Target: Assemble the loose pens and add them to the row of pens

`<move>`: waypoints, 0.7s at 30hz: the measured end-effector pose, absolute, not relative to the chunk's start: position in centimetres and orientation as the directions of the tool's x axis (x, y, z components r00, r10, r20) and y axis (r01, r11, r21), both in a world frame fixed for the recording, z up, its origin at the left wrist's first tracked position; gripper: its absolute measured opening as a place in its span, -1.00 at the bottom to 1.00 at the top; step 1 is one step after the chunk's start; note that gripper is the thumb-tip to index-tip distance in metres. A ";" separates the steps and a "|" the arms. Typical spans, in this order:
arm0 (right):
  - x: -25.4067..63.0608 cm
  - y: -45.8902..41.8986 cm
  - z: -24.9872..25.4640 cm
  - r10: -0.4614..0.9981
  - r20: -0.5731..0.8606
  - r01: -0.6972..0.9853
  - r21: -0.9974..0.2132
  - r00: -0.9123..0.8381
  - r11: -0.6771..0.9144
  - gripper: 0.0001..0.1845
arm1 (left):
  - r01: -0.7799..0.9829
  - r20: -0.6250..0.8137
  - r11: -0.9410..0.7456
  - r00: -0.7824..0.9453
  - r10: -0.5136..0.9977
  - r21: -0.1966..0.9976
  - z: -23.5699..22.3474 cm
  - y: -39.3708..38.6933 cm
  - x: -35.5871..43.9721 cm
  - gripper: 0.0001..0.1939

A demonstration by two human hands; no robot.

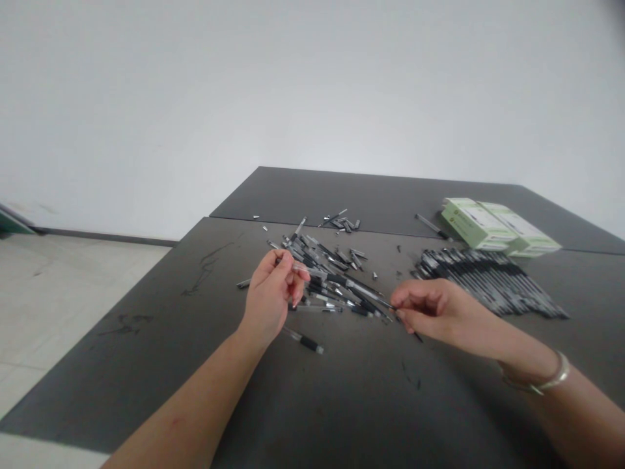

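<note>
My left hand (271, 286) is closed in a pinch on a clear pen barrel (316, 273) with a black grip. Across from it, the fingers of my right hand (434, 305) pinch a thin dark stick that looks like a pen refill (417, 337). Barrel and stick lie roughly in one line between the hands; whether they touch is blurred. Below and behind them spreads a loose pile of pen parts (336, 303), clear barrels with black grips among them. A single pen barrel (308, 343) lies apart, nearer to me.
Right of the pile, a row of pens (488, 283) lies side by side on the dark table (312, 417). Two green-and-white boxes (481, 228) stand behind that row, with a lone pen (432, 226) beside them. Small caps and tips (346, 223) are scattered farther back.
</note>
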State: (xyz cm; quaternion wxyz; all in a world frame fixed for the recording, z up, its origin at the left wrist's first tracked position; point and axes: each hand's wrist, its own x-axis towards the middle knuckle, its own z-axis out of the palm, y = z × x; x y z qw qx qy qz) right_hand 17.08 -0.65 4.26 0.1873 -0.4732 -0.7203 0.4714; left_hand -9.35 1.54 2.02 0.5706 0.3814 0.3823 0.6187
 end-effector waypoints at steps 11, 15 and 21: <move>16.0 -1.0 4.5 0.901 -0.033 0.646 -0.708 -0.434 0.285 -0.80 | -0.311 -0.012 0.049 0.119 0.993 0.949 0.7 1.5 -8.7 -0.77; 16.1 -0.8 4.3 0.921 -0.040 0.590 -0.778 -0.387 0.214 -0.70 | -0.362 -0.083 0.114 0.098 0.992 0.925 0.9 1.7 -8.7 -0.78; 17.0 -0.6 4.5 0.947 -0.004 0.516 -0.839 -0.322 0.172 -0.78 | -0.396 -0.114 0.132 0.069 0.991 0.909 1.1 1.8 -9.0 -0.80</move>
